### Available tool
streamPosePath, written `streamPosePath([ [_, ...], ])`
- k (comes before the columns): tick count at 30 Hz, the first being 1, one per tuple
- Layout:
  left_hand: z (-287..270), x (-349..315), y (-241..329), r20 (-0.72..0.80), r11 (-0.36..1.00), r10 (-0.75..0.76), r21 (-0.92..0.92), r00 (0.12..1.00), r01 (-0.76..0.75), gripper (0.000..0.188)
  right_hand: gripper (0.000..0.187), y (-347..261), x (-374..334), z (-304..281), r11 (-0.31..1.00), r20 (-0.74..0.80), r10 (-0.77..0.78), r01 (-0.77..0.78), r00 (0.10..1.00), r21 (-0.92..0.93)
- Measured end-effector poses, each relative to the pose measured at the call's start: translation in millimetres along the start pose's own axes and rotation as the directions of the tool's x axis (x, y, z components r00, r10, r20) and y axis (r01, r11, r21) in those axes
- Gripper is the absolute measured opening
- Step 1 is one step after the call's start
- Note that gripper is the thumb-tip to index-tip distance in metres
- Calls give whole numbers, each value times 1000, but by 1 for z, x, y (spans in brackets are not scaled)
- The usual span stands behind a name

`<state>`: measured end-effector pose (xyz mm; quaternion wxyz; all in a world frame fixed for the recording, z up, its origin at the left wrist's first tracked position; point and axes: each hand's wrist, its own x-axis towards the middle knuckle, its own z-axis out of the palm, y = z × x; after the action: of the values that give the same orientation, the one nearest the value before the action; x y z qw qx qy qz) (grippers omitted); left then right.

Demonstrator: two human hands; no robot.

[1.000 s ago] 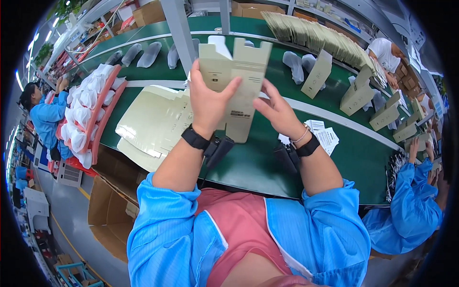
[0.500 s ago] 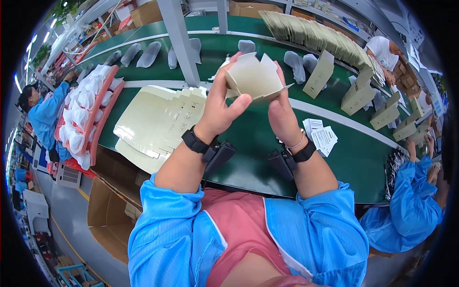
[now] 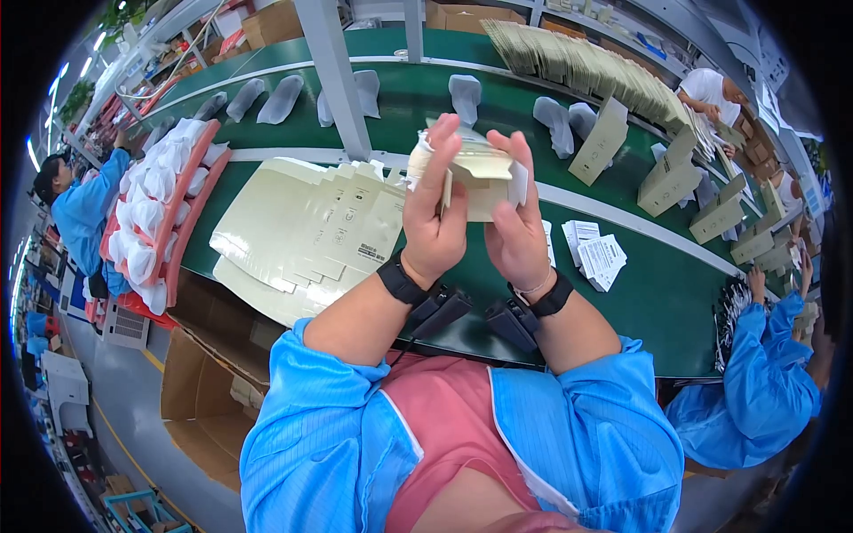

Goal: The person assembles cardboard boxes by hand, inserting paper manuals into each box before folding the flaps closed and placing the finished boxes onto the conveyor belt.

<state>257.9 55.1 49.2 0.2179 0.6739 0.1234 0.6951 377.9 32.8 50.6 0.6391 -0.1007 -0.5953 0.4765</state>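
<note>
Raised over the bench, a pale cream folding carton [image 3: 482, 166] sits between my two hands, its end flaps partly folded inward. My left hand [image 3: 434, 218] grips the carton's left side, with the thumb by the flaps and the fingers up. On the opposite side my right hand [image 3: 518, 238] holds the carton between thumb and fingers. Left of my hands lies a fanned stack of flat cream cartons [image 3: 298, 226]. Printed paper leaflets [image 3: 600, 256] lie on the green bench to the right.
A green conveyor belt [image 3: 400, 129] beyond a metal rail carries wrapped items [image 3: 465, 98] and standing cartons [image 3: 599, 142]. Stacked pink trays [image 3: 182, 218] hold white-wrapped items at left. A metal post [image 3: 333, 75] rises ahead. Co-workers sit left and right; an open cardboard box [image 3: 200, 391] is below left.
The carton's upright flaps have been folded inward, and my hands have turned with the fingers pointing up around it. Items on the belt have shifted slightly to the right.
</note>
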Motion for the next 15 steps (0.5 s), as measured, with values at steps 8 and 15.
streamPosePath([
  [8,1,3,13,70,992,122,31,990,-124,38,57,-13,0,12,998,-99,20,-14,995,57],
  [15,-3,0,13,100,987,157,4,983,-158,23,47,-10,-2,0,994,11,-56,55,998,96],
])
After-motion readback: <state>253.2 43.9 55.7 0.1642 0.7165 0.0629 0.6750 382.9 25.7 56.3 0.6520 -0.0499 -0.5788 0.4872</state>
